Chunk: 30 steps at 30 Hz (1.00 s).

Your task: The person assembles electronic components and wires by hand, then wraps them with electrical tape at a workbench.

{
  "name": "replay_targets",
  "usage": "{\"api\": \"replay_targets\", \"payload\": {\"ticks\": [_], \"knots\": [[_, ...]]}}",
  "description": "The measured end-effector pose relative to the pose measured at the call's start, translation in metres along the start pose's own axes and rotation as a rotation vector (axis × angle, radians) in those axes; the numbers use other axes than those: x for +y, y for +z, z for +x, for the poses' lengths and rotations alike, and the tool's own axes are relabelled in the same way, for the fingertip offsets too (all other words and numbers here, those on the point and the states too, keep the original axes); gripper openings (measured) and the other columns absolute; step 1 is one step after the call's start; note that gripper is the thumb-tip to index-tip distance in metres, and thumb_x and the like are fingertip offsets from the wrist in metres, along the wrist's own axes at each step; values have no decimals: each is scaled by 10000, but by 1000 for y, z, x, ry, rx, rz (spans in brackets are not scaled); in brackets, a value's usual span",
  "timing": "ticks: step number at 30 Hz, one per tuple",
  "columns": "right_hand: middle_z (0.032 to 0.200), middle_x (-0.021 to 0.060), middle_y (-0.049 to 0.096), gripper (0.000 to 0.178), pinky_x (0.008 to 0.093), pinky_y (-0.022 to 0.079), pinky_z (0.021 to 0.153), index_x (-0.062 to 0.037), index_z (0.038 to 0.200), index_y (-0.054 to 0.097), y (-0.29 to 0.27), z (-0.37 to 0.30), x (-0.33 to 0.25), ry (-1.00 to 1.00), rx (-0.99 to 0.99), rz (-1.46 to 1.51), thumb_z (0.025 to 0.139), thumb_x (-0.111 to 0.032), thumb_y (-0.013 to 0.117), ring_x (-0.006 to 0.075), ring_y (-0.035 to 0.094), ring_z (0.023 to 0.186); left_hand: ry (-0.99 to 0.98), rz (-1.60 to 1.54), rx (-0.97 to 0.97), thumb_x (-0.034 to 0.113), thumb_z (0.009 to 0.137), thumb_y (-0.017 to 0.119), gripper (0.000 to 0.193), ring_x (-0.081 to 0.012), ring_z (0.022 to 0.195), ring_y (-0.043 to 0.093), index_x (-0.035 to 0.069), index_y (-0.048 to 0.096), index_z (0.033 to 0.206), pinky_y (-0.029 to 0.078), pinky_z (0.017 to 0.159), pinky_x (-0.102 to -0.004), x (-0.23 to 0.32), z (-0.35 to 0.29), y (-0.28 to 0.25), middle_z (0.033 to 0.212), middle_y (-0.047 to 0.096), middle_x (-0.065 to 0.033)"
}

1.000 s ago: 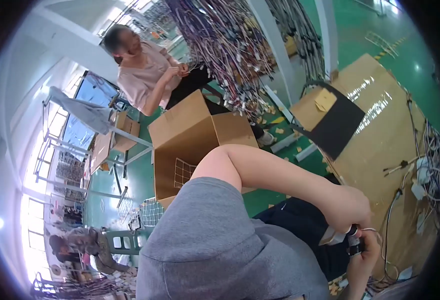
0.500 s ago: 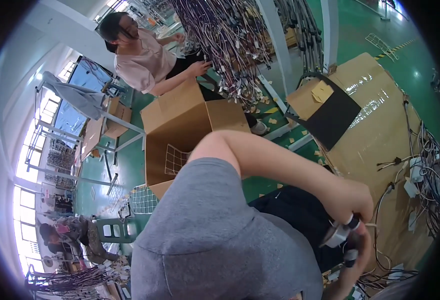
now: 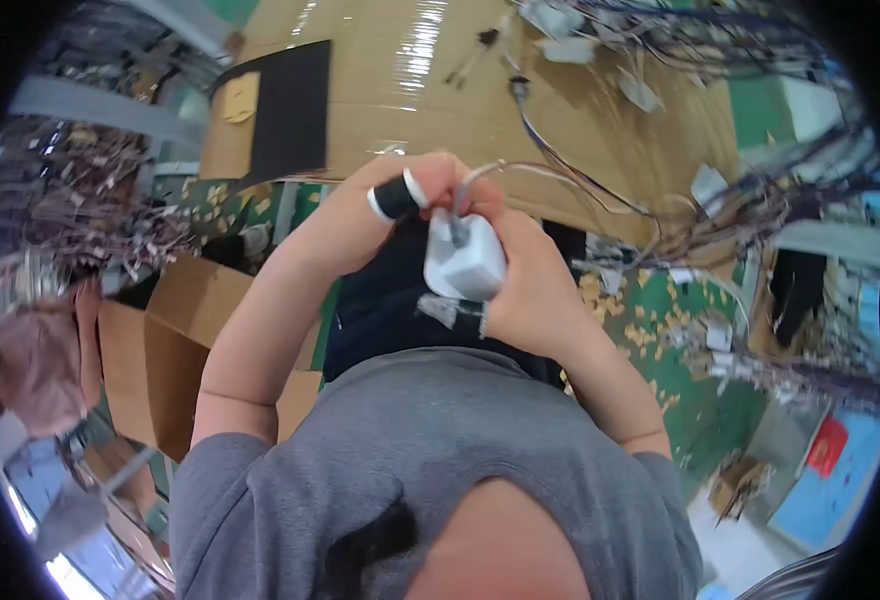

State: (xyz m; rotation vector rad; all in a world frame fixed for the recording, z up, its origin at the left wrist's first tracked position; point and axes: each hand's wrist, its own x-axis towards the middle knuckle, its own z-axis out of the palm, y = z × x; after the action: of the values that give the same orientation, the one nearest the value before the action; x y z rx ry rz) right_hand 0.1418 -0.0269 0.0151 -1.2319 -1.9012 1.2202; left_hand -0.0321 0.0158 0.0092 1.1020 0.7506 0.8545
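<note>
In front of my body, both hands meet around a white, box-shaped plastic piece (image 3: 472, 262) with a grey cable (image 3: 467, 188) at its upper end. My left hand (image 3: 430, 182) is closed, pinching the cable just above the white piece. A black and white band is wrapped around one of its fingers. My right hand (image 3: 532, 268) closes around the right side of the piece; black tape and a clear strip show at its thumb. The cable curves off right toward a bundle of wires (image 3: 650, 215). Some fingertips are hidden behind the piece.
A cardboard-covered table (image 3: 390, 110) lies ahead, bearing a black sheet (image 3: 295, 110) and tangled cables. An open cardboard box (image 3: 125, 370) stands at left, near another person (image 3: 35, 355). Hanging wire harnesses (image 3: 80, 200) fill the far left. Scraps (image 3: 640, 320) litter the green floor.
My view has swung right toward the table. Both hands now show at the middle, up close on the white piece and its cable; the box and other person have shifted to the left edge.
</note>
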Motion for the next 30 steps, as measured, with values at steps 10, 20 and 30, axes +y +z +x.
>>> {"api": "replay_targets", "payload": {"ticks": [10, 20, 30], "knots": [[851, 152, 574, 477, 418, 429, 719, -34, 945, 527, -12, -56, 27, 169, 253, -463, 592, -260, 756, 352, 543, 824, 223, 737, 17, 134, 826, 562, 177, -192, 589, 492, -27, 611, 769, 379, 562, -296, -36, 7, 48, 633, 519, -113], [943, 185, 620, 411, 382, 457, 793, -3, 1043, 563, -119, -348, 154, 1120, 1003, -718, 726, -260, 612, 346, 585, 896, 588, 1318, 70, 71, 718, 585, 288, -278, 1043, 501, 94, 613, 1004, 398, 864, -412, -63, 127, 2, 1110, 551, -95], [935, 159, 576, 388, 409, 447, 785, -51, 1008, 572, -58, -40, 76, -119, 774, -722, 620, -40, 583, 346, 562, 854, 607, 1883, -434, 46, 759, 479, 208, -272, 994, 537, 74, 579, 939, 221, 1043, -515, -58, 152, -1, 1064, 488, -136]]}}
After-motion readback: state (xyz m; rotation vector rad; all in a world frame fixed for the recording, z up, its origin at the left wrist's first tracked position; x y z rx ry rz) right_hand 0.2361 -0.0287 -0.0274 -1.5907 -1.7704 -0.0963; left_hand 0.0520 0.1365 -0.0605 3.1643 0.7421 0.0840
